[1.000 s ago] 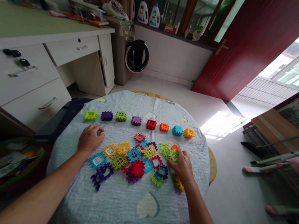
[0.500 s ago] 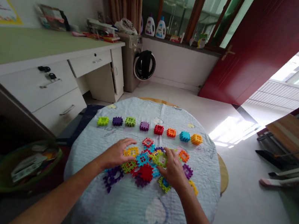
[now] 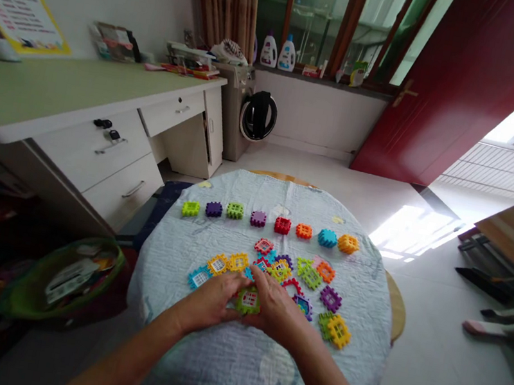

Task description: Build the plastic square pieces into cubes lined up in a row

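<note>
Head view: eight cubes (image 3: pixel 282 225) done along the table's (image 3: pixel 209 373) far edge, loose tiles (image 3: pixel 312 277) left mid-table, left hand (image 3: pixel 209 303) and right hand (image 3: pixel 278 310) pinching a green tile (image 3: pixel 248 300).

No legible text. The wall poster (image 3: pixel 8 3) carries printed lines, and the detergent bottles (image 3: pixel 279 53) carry labels; all unreadable.

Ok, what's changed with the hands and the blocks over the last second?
The left hand left the bare cloth and the right hand left the right side of the pile; both now hold a green tile at the near edge. The far row of eight cubes stayed put.
</note>
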A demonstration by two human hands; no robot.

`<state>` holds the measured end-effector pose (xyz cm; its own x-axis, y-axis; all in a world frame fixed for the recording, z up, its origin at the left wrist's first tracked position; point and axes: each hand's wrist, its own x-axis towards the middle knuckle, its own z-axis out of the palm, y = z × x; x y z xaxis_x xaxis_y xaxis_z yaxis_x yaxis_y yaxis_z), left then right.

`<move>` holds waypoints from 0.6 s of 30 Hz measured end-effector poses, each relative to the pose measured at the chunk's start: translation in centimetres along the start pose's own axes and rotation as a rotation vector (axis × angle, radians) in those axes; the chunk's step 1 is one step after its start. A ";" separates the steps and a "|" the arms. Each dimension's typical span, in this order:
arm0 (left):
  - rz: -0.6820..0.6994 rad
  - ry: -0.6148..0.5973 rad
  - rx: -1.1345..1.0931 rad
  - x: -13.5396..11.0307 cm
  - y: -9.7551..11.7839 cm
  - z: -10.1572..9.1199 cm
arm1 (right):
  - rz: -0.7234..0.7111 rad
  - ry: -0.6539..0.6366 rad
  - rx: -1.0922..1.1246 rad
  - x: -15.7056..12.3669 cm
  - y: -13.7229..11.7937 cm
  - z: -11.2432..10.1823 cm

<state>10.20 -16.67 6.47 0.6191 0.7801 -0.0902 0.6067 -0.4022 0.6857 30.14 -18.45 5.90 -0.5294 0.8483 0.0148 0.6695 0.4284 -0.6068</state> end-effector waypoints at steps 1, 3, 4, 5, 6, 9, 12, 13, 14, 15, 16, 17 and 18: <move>-0.009 -0.004 -0.012 -0.1 -0.1 0.1 | 0.002 -0.008 0.005 0.0 -0.2 0.1; -0.037 -0.009 -0.033 -0.3 -0.2 0.3 | 0.005 -0.016 0.020 0.0 -0.5 0.2; -0.053 -0.003 -0.042 -0.4 -0.1 0.5 | 0.001 -0.012 0.030 0.0 -0.7 0.3; -0.071 0.009 -0.051 -0.5 -0.1 0.7 | -0.008 0.000 0.040 0.0 -0.8 0.3; -0.089 0.024 -0.059 -0.6 0.0 0.8 | -0.020 0.021 0.052 -0.1 -0.8 0.4; -0.135 0.085 -0.065 -1.0 -0.3 0.7 | -0.016 0.139 0.063 -1.2 0.1 0.4; -0.166 0.233 0.000 -1.1 -2.3 -1.7 | 0.088 0.352 0.009 -3.7 2.6 0.2; -0.182 0.306 0.042 -1.0 -3.5 -3.1 | 0.115 0.407 -0.019 -4.9 3.7 0.1; -0.206 0.381 0.093 -0.9 -4.9 -4.9 | 0.151 0.458 -0.049 -6.3 5.0 0.0; -0.232 0.443 0.147 -0.6 -6.4 -6.9 | 0.183 0.503 -0.082 -7.7 6.3 -0.1; -0.264 0.489 0.202 -0.3 -8.1 -8.9 | 0.227 0.546 -0.105 -9.2 7.6 -0.2; -0.306 0.509 0.260 0.1 -9.8 -11.0 | 0.261 0.567 -0.119 -10.8 8.8 -0.2; -0.349 0.516 0.318 0.5 -11.5 -12.9 | 0.279 0.575 -0.129 -12.3 9.9 -0.2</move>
<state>-2.89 -5.48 7.82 0.0931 0.9856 0.1413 0.8923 -0.1455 0.4272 43.38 -24.59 -0.13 0.0123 0.9489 0.3153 0.8177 0.1719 -0.5494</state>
